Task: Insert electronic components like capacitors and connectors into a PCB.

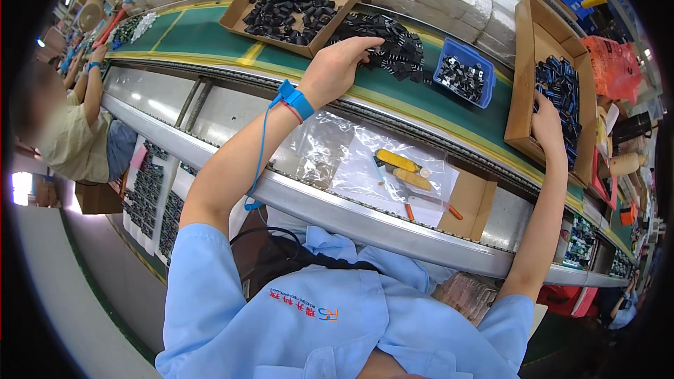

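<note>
My left hand (335, 73) reaches over the green conveyor belt to a pile of flat black parts with pale metal pins (399, 48). Its fingers are bent in at the near side of the pile, and what they hold, if anything, is hidden. A blue band with a coiled cord (300, 100) circles that wrist. At the right, my right hand (547, 125) dips into a cardboard box (524, 74) of dark blue and black cylindrical components (559, 91). Its fingers curl in among them; the tips cannot be made out.
A cardboard tray of black cylindrical parts (298, 7) and a blue bin of small metal-and-black pieces (463, 76) stand on the belt (210, 34). Below the metal rail lie yellow-handled tools (398, 161) on a plastic bag. Another person (77, 123) sits at the left.
</note>
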`<state>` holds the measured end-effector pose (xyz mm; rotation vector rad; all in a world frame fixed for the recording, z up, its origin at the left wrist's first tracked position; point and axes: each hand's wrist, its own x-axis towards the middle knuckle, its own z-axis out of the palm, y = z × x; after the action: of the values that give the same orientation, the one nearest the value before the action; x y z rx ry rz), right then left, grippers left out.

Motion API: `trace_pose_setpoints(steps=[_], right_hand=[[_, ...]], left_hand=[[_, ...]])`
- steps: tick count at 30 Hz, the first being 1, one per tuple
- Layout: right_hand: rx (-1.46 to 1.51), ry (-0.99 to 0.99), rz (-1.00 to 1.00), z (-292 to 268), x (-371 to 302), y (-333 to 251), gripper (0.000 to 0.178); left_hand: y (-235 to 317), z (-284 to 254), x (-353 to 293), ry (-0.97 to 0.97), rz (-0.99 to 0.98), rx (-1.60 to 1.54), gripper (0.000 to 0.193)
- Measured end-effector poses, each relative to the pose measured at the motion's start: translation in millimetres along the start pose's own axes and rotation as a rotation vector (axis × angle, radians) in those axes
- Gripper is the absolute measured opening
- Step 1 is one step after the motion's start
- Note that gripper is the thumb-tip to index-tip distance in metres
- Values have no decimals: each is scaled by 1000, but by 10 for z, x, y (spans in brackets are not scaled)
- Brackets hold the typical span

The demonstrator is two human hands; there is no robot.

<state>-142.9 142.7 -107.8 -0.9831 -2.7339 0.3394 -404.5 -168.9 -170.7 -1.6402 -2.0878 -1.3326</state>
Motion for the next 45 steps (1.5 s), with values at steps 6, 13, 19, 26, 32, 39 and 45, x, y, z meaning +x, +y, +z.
trace_pose_setpoints(steps=[6,13,19,26,32,39,45], right_hand=[[6,13,1,0,-7,-19,45],[16,18,-12,3,-7,-28,45],[24,8,-7,7,11,15,45],[25,11,-2,17,5,12,45],[23,22,-22,-3,-5,13,45],[23,10,-3,17,5,4,45],[5,-26,-2,-24,-1,-38,47]], left_hand=[[-21,39,16,115,134,65,20],[-7,11,24,74,125,164,10],[4,9,40,82,132,141,9],[15,19,33,214,44,-28,24],[89,-147,130,209,-16,-45,38],[31,-43,75,105,-100,-32,41],[15,-29,37,-7,-24,178,45]])
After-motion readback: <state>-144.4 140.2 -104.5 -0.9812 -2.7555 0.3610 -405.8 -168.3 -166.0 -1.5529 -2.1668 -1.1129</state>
